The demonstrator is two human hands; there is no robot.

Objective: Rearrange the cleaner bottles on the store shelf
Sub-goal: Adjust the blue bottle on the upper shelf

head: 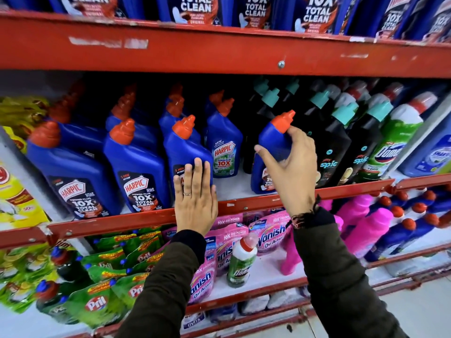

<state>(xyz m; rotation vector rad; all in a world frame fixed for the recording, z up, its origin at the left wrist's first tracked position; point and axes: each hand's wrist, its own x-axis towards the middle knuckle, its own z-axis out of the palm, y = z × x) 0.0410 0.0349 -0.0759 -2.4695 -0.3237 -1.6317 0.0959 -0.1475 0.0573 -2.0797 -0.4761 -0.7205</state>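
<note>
Blue Harpic bottles with orange-red caps stand in rows on the middle red shelf (136, 222). My left hand (195, 198) lies flat, fingers together, against the front of one blue Harpic bottle (185, 147) at the shelf's front edge. My right hand (290, 172) grips another blue Harpic bottle (274, 140) around its shoulder, just below the cap; it stands a little apart to the right. A smaller Harpic bottle with a green label (224, 147) sits between and behind them.
Black Spic bottles with teal caps (341, 142) crowd right of the held bottle, then a green Domex bottle (393, 142). Below are Vanish pouches (268, 232), Pril packs (107, 301), pink bottles (366, 228). More Harpic bottles stand on the upper red shelf (219, 52).
</note>
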